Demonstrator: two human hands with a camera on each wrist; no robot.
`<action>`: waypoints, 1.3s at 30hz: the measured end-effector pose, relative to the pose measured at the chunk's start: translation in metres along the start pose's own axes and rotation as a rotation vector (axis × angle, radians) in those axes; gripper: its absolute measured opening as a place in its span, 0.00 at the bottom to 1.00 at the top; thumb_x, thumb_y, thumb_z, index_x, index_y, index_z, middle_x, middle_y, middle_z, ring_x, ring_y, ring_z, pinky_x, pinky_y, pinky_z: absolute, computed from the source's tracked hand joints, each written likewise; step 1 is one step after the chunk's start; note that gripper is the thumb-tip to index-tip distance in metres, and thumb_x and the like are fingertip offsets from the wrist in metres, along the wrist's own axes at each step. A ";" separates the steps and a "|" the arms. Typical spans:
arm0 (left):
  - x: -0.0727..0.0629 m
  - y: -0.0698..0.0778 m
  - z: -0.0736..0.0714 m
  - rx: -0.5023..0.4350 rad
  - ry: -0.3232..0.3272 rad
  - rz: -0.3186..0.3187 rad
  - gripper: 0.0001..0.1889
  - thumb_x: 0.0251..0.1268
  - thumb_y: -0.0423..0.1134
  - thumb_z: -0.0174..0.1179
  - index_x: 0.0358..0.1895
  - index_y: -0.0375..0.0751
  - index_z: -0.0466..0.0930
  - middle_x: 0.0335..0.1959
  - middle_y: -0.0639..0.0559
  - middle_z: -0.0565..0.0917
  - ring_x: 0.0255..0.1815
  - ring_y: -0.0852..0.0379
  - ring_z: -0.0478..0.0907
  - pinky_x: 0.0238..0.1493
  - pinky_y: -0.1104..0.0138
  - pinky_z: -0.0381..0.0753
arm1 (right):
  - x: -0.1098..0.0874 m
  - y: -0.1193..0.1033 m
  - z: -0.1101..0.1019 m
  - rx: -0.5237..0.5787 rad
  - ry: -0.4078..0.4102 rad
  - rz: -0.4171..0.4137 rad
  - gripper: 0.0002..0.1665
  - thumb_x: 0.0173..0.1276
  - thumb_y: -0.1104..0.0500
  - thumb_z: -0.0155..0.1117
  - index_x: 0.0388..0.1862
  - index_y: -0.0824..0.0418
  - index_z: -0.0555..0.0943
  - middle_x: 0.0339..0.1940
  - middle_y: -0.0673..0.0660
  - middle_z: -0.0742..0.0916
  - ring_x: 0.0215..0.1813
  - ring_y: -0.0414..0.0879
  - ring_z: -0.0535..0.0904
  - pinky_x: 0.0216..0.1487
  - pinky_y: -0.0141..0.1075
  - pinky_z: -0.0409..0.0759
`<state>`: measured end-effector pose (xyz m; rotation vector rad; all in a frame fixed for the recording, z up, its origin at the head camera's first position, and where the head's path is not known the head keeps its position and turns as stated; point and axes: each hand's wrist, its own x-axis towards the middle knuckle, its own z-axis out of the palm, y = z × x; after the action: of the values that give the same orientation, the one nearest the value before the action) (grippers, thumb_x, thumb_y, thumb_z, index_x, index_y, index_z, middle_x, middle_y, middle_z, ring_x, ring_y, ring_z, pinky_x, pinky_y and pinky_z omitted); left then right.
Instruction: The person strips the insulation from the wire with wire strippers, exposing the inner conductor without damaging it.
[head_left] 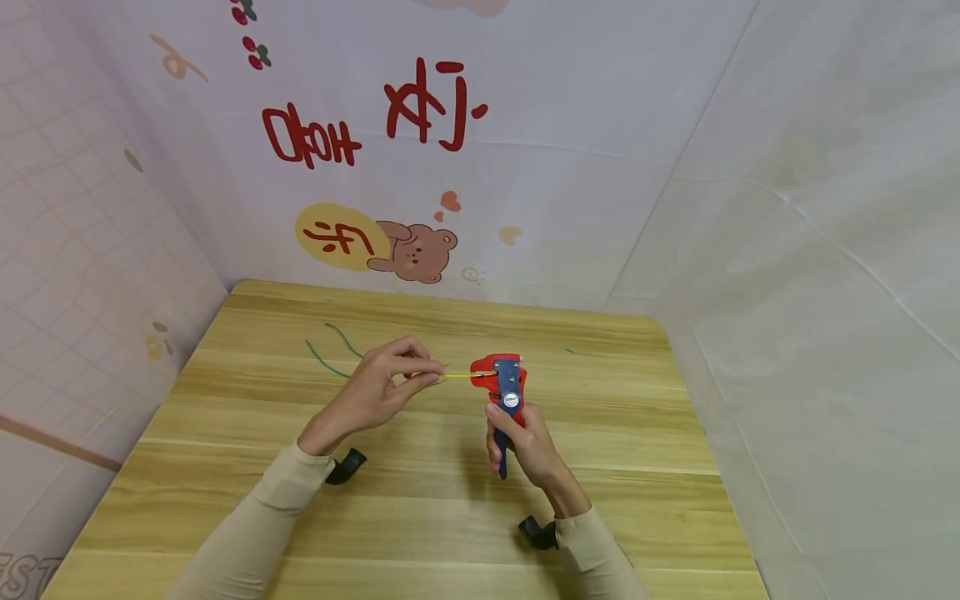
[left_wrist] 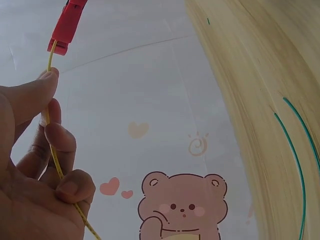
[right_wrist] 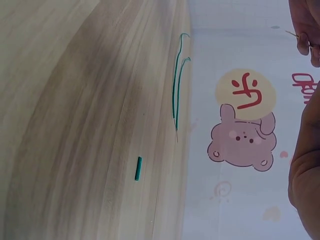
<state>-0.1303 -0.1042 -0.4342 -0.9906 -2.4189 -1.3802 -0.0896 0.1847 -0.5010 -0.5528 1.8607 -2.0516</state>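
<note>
My left hand (head_left: 378, 379) pinches a thin yellow wire (head_left: 459, 376) between thumb and fingertips. In the left wrist view the tail of the yellow wire (left_wrist: 56, 162) runs down past the other curled fingers. My right hand (head_left: 531, 446) grips the handles of a red and blue wire stripper (head_left: 508, 383), held upright above the table. The wire's far end enters the stripper's red mouth from the left; whether the jaws bite on it cannot be told. Only part of my right hand (right_wrist: 306, 170) shows in the right wrist view, and the tool is outside it.
Two green wires (right_wrist: 175, 90) lie at the back left of the wooden table (head_left: 420, 517), bare strands at an end. A short green piece (right_wrist: 138, 168) lies at the back right. A black curved part sits beside each wrist. Printed cloth walls (head_left: 562, 208) stand behind and beside the table.
</note>
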 end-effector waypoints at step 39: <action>-0.002 -0.005 0.007 -0.029 0.127 -0.024 0.07 0.75 0.29 0.74 0.45 0.46 0.97 0.43 0.53 0.90 0.39 0.61 0.83 0.44 0.71 0.82 | -0.003 -0.005 -0.008 0.053 0.005 0.013 0.29 0.96 0.51 0.49 0.37 0.74 0.72 0.20 0.48 0.82 0.20 0.42 0.82 0.25 0.39 0.88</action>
<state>-0.1304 -0.1008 -0.4423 -0.8563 -2.3318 -1.4442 -0.0909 0.1940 -0.4972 -0.5212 1.8018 -2.0898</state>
